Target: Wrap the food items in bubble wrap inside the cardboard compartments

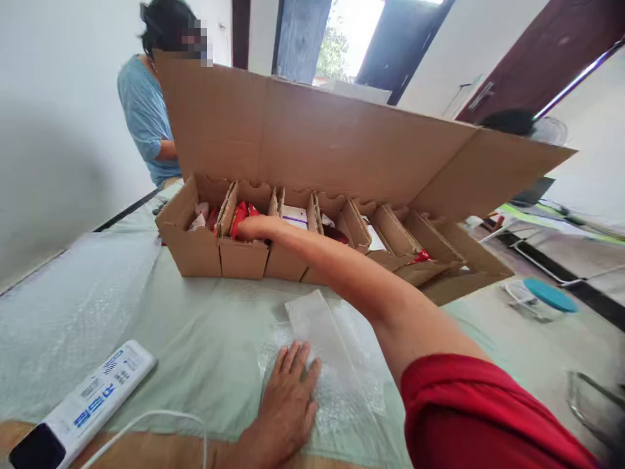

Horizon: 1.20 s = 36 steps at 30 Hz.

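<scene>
My left hand lies flat, fingers spread, on a small sheet of bubble wrap on the table. My right hand reaches into an open cardboard box split by dividers. It is over the second compartment from the left, at a red packet. Its fingers point down into the compartment and are hidden, so whether they grip the packet does not show. Other compartments hold white and red packets.
The box's big lid stands up behind it. A large bubble wrap sheet covers the left of the table. A white device with a cable lies at front left. A teal-lidded container sits right. A person in blue stands behind.
</scene>
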### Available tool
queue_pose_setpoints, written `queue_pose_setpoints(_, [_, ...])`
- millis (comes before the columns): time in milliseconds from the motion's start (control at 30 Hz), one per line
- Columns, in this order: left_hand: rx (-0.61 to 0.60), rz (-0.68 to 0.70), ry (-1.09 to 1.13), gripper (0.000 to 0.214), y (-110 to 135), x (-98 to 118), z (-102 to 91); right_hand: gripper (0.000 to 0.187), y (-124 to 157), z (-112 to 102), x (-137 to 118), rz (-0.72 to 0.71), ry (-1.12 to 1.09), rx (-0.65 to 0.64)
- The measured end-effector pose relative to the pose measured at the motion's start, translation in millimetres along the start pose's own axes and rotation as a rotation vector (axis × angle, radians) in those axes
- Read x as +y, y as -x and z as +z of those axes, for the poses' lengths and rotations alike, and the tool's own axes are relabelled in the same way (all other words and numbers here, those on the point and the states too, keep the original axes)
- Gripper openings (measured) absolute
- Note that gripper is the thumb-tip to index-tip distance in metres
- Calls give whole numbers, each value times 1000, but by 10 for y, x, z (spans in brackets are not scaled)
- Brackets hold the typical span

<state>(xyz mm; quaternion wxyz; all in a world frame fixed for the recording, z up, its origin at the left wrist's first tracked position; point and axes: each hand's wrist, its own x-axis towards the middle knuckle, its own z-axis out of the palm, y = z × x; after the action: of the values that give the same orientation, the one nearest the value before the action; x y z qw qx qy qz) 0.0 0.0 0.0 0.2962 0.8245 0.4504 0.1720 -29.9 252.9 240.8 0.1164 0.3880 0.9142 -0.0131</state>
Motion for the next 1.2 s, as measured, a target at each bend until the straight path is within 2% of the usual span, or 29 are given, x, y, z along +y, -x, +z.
queue_pose_setpoints(67, [-6,8,-22,71,-8,14,-4,7,101,-248,132,15,1,119])
queue_pose_setpoints(133, [57,17,-2,69,-7,15,-18,10,367,-459,279,-6,-71,256])
queue_pose_setpoints(167, [107,28,24,65,3,10,-35,16,580,-531,353,-45,-147,378])
queue_pose_setpoints(233, [279,27,122,54,53,8,-108,31,1122,-563,478,-152,-354,515])
queue_pose_setpoints(300, [544,-36,261,48,137,44,-240,47,1680,-406,539,-173,-534,560])
queue_pose_setpoints(367, [831,-126,361,63,221,146,-412,57,2101,-77,521,-102,-647,528])
queue_pose_setpoints(400, [964,-79,355,74,247,222,-498,60,2238,127,488,-48,-688,493])
queue_pose_setpoints(433, [1033,-6,290,90,257,311,-573,62,2328,337,445,4,-732,442])
queue_pose_setpoints(467, [1040,43,199,103,251,405,-632,62,2381,538,400,44,-786,378])
queue_pose_setpoints(500, [1023,73,113,107,231,493,-674,61,2406,715,358,67,-852,299])
queue_pose_setpoints(533, [996,79,61,99,202,565,-702,61,2418,859,326,75,-928,216])
queue_pose_setpoints(567, [953,36,59,82,172,611,-720,61,2427,964,309,72,-1002,136])
queue_pose_setpoints(633, [880,-147,203,44,128,607,-764,60,2459,1072,326,57,-1118,21])
queue_pose_setpoints(667, [845,-267,308,34,120,560,-799,59,2483,1090,356,51,-1153,-5])
queue_pose_setpoints(733, [789,-460,476,31,128,420,-898,57,2526,1103,436,38,-1185,-34])
queue_pose_setpoints(800, [796,-533,508,33,151,293,-1006,54,2523,1141,510,37,-1181,-81])
queue_pose_setpoints(900, [956,-466,275,34,188,274,-1094,49,2413,1258,590,133,-1024,-180])
queue_pose_setpoints(967, [1019,-285,31,36,210,361,-1070,44,2313,1294,644,236,-786,-219])
queue_pose_setpoints(1000, [976,-179,-73,37,217,410,-1033,39,2269,1270,674,277,-644,-211])
queue_pose_setpoints(1033, [863,-85,-154,36,218,447,-984,32,2231,1208,705,308,-515,-186])
queue_pose_setpoints(1067, [697,-35,-215,36,214,466,-929,24,2195,1104,731,328,-412,-151])
queue_pose_setpoints(1133, [413,-87,-295,31,191,434,-827,18,2106,778,741,334,-276,-57])
queue_pose_setpoints(1200, [257,-213,-331,32,161,318,-754,20,1924,350,653,303,-197,63])
